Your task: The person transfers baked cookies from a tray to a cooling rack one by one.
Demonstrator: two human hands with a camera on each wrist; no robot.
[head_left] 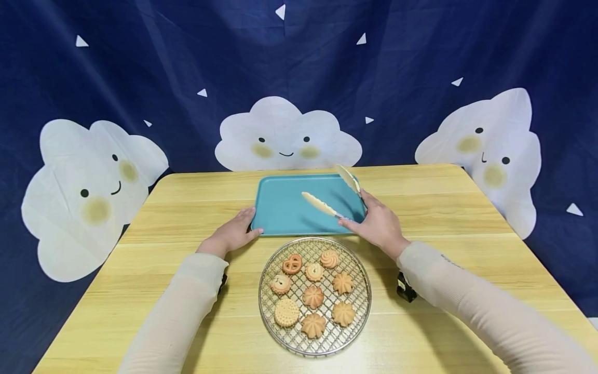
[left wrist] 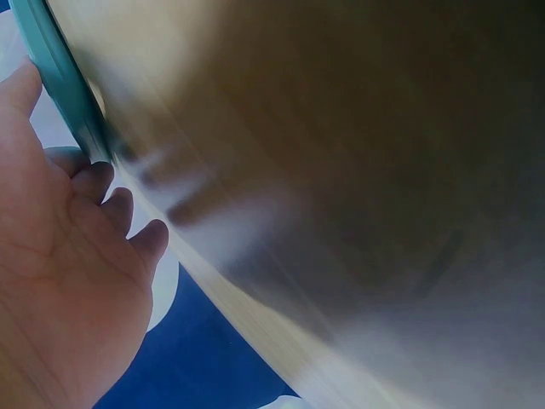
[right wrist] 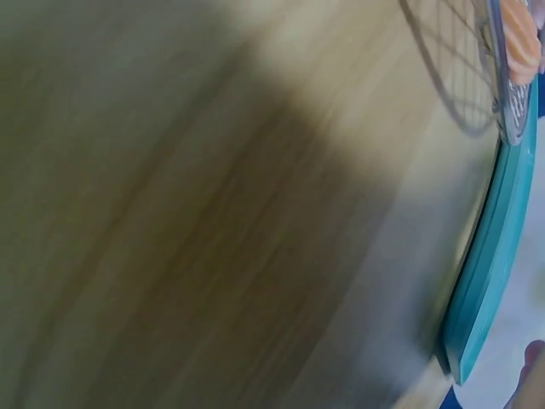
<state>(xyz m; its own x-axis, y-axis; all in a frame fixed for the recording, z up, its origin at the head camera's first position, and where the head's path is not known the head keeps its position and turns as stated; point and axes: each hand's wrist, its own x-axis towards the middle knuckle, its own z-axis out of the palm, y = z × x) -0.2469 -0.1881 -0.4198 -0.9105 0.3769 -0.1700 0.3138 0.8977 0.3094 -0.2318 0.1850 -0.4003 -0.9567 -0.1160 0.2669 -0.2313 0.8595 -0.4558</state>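
Note:
A blue-green rectangular tray [head_left: 289, 203] lies toward the table's far side, its surface bare. At its left end my left hand [head_left: 233, 231] rests, fingers along the rim and thumb by the near corner; the left wrist view shows those fingers at the tray's edge [left wrist: 55, 72]. My right hand [head_left: 379, 223] grips food tongs [head_left: 319, 203], whose cream tips stand spread apart over the tray's right part. Nothing is between the tips. Nearer to me, a round wire cooling rack [head_left: 275, 337] bears several cookies, among them a pretzel-shaped one [head_left: 292, 264] and flower-shaped ones [head_left: 313, 297].
The light wooden table [head_left: 458, 228] extends to both sides of the tray and rack. Behind it hangs a dark blue curtain [head_left: 187, 52] with white smiling clouds. A small black object [head_left: 405, 287] sits at the right wrist.

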